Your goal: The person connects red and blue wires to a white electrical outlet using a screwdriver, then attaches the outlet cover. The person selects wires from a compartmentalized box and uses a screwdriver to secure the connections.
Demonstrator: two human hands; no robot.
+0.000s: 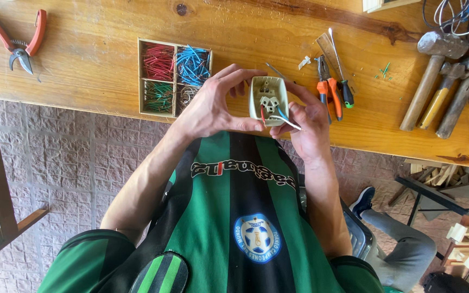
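Head view shows us holding a cream socket insert (267, 97) up over the near edge of the wooden table (93, 65), near the picture's centre. Our left hand (213, 106) cups it from 9 o'clock, its fingers (240, 74) curled over the top and the thumb pressed under the bottom. Our right hand (308, 125) closes on it from 4 o'clock, its fingers pinching the lower right corner where red, blue and white wires (282, 116) stick out. At 10 o'clock from the insert sits a divided box of coloured wire pieces (175, 77), touching the table. At 2 o'clock lie orange-handled pliers (327, 87) beside a screwdriver (343, 81); hammers (443, 81) lie at 3 o'clock, red pruning shears (20, 40) far off at 9 o'clock.
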